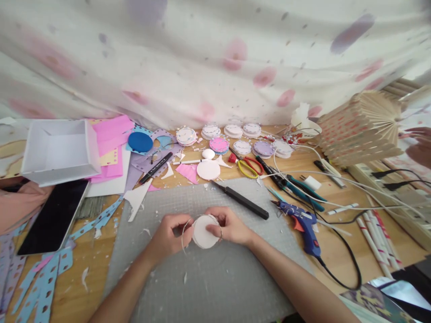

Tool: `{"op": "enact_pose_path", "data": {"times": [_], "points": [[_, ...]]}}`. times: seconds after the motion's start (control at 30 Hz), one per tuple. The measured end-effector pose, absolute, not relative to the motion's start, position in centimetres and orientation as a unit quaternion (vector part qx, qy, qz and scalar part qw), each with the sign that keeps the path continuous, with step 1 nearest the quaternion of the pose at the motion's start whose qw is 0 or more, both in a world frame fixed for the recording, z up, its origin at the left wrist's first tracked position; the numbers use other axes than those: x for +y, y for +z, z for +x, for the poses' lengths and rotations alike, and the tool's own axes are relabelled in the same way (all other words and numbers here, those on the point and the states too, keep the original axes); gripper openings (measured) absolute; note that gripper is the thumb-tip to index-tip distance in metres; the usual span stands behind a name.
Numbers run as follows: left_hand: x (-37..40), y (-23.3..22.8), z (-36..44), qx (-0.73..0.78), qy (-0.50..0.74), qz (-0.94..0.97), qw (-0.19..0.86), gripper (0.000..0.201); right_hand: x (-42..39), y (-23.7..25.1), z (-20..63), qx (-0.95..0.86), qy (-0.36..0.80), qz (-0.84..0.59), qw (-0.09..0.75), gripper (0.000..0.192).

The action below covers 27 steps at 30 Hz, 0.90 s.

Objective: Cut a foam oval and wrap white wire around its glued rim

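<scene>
Head view: both hands low centre over grey cutting mat (208, 278). Left hand (167, 234) pinches thin white strip (184, 233) at left edge of white disc (204, 233). Right hand (229, 225) grips disc, fingers closed over its right side. Disc held just above mat. Beyond, black craft knife (244, 201) lies on mat's far edge. Right, blue glue gun (305, 224) on wooden table (74, 287). Further, red-yellow scissors (247, 165), then row of decorated discs (232, 132) beneath curtain (208, 58). Far left, white box (59, 150).
</scene>
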<state>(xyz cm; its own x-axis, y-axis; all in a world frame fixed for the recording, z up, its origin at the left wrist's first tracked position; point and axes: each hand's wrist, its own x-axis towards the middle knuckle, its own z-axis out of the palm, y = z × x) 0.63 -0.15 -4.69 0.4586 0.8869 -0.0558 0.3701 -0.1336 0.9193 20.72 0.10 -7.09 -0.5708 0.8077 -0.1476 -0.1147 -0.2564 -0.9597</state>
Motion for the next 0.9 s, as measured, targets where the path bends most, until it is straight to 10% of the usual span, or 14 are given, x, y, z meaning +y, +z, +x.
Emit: {"op": "enact_pose_path", "data": {"times": [0.9], "points": [[-0.22, -5.04, 0.69, 0.436, 0.262, 0.739, 0.442, 0.016, 0.49, -6.97, 21.14, -0.489, 0.743, -0.332, 0.315, 0.038]]}}
